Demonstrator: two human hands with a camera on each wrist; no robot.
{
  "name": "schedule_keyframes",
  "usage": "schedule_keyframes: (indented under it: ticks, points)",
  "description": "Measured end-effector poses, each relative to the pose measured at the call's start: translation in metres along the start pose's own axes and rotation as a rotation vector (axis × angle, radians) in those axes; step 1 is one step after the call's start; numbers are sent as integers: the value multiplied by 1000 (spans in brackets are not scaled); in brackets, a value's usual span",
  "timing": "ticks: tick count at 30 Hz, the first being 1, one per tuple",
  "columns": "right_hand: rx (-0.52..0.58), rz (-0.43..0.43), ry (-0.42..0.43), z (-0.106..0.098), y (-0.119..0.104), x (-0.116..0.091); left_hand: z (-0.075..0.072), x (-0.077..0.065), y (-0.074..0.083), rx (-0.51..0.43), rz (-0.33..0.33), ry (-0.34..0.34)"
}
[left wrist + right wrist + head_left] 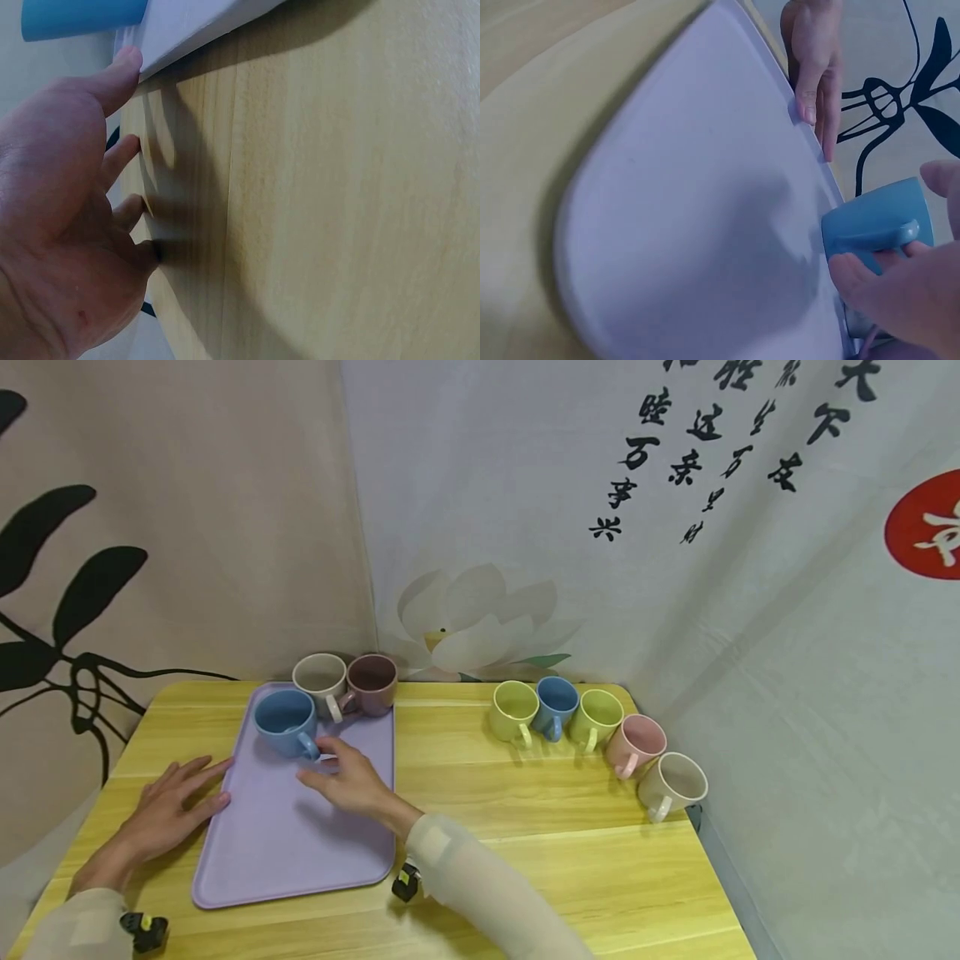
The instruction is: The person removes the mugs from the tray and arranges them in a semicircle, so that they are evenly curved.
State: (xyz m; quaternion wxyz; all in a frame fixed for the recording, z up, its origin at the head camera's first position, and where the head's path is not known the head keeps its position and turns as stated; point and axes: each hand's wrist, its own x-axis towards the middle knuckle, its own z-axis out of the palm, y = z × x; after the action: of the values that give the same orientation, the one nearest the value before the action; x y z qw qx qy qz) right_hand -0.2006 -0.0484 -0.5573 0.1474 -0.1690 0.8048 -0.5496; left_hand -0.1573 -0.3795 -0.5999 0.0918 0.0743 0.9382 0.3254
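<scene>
A blue mug (286, 723) stands upright on a lilac tray (300, 843), its handle pointing toward my right hand (352, 783). The right thumb and fingers are spread apart, with fingertips right at the mug's handle (900, 236). Behind the blue mug are a white mug (320, 681) and a dark mauve mug (372, 685), side by side at the tray's far end. My left hand (167, 810) lies at the tray's left edge, fingers extended and spread. In the left wrist view, the thumb (120, 79) reaches the tray's side.
Along the right rear of the wooden table (480, 877) stand a green mug (513, 712), a blue mug (556, 706), another green mug (596, 718), a pink mug (636, 743) and a white mug (672, 785). A printed curtain (480, 510) hangs behind the table.
</scene>
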Motion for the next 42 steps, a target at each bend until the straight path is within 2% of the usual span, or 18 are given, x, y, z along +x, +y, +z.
schedule_keyframes:
  ticks: [5, 8, 17, 28, 37, 42]
  points:
    - [107, 54, 9, 4, -5, 8, -1, 0, 1, 8, -7, -3]
    - [133, 77, 16, 6, -7, 12, -1, 0, 1, 8, -3, 2]
    - [52, 55, 94, 15, 0, 11, 2, -1, 1, 5, 10, 8]
    - [145, 63, 128, 11, 8, -6, -1, 1, 3, 19, -17, 1]
    - [225, 59, 95, -1, 18, -26, 0, 2, 2, 10, -17, -5]
    - [283, 19, 73, -13, 17, -36, 0, 2, 3, 21, -10, -4]
